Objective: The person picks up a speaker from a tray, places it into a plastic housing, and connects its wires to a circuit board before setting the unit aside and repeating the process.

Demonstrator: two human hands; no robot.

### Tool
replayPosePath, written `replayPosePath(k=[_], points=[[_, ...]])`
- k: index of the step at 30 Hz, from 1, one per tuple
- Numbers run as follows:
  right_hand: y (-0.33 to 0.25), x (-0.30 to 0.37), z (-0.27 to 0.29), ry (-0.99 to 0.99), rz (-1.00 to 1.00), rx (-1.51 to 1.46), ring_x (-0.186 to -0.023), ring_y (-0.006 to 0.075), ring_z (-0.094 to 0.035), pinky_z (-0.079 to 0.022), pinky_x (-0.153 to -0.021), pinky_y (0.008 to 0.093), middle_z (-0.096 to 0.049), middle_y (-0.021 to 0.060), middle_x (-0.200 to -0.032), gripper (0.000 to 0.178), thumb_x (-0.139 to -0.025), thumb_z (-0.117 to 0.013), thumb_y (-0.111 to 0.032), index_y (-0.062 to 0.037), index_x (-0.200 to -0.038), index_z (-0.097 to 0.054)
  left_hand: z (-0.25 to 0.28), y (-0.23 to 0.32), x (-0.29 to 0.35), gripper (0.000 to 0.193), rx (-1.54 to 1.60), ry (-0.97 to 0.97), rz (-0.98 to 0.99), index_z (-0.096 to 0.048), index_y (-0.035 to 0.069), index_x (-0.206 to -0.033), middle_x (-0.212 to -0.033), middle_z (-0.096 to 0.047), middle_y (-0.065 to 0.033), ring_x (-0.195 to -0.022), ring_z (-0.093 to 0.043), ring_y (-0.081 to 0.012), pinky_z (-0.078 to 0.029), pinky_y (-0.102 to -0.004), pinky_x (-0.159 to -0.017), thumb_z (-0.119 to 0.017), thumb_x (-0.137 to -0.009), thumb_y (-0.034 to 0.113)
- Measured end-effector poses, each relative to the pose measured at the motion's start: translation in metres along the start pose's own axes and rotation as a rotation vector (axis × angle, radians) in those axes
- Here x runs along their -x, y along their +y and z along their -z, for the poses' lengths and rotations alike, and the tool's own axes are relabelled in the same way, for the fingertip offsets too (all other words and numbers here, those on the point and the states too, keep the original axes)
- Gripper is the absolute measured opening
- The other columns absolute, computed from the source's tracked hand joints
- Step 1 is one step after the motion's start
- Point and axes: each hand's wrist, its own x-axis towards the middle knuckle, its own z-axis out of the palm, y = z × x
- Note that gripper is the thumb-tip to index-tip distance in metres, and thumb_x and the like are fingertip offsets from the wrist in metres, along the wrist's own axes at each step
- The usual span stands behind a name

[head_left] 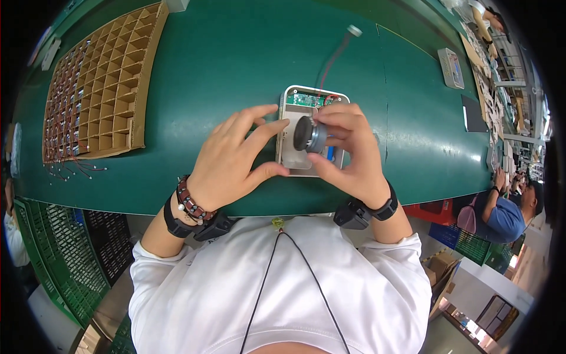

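Observation:
A flat grey rectangular housing [295, 100] with a green circuit board at its far end lies on the green table [236, 53]. My left hand [236, 156] rests on its left side, fingers spread over the edge. My right hand [351, 150] grips a short round dark-and-silver cylindrical part [308, 134] above the housing's middle. A red and black wire [336, 56] runs from the housing toward a small round piece farther back.
A cardboard grid tray [100, 82] with several small wired parts stands at the left. A grey box [453, 68] and a dark pad [473, 113] lie at the right. Green crates [53, 259] stand below the table. Another person [507, 212] works at the right.

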Motion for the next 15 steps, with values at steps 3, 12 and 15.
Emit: replayPosePath(k=[3, 12, 15], points=[[0.002, 0.003, 0.006, 0.017, 0.054, 0.092, -0.097, 0.0217, -0.060, -0.054, -0.075, 0.0300, -0.053, 0.0122, -0.116, 0.046, -0.070, -0.075, -0.003, -0.0021, -0.110, -0.054, -0.005, -0.005, 0.004, 0.069, -0.011, -0.052, -0.001, -0.048, 0.007, -0.128, -0.136, -0.045, -0.0066, -0.108, -0.052, -0.0279, -0.043, -0.0403, -0.088, -0.071, -0.072, 0.040], [0.007, -0.002, 0.007, -0.244, 0.265, 0.633, -0.080, 0.0191, -0.054, -0.036, -0.064, 0.0318, -0.065, -0.0016, -0.101, 0.038, -0.061, -0.080, -0.021, -0.0100, -0.092, -0.062, -0.020, -0.020, 0.006, 0.079, 0.130, -0.052, -0.045, -0.039, 0.006, -0.130, -0.145, -0.039, -0.0065, -0.116, -0.048, -0.0307, -0.041, -0.0413, -0.094, -0.077, -0.066, 0.032], [0.009, -0.004, 0.008, -0.272, 0.248, 0.662, -0.079, 0.0187, -0.052, -0.034, -0.066, 0.0324, -0.065, -0.0035, -0.100, 0.037, -0.060, -0.079, -0.023, -0.0105, -0.091, -0.062, -0.026, -0.025, 0.007, 0.077, 0.186, -0.015, -0.058, -0.039, 0.006, -0.125, -0.144, -0.040, -0.0066, -0.114, -0.049, -0.0318, -0.042, -0.0419, -0.092, -0.079, -0.064, 0.030]])
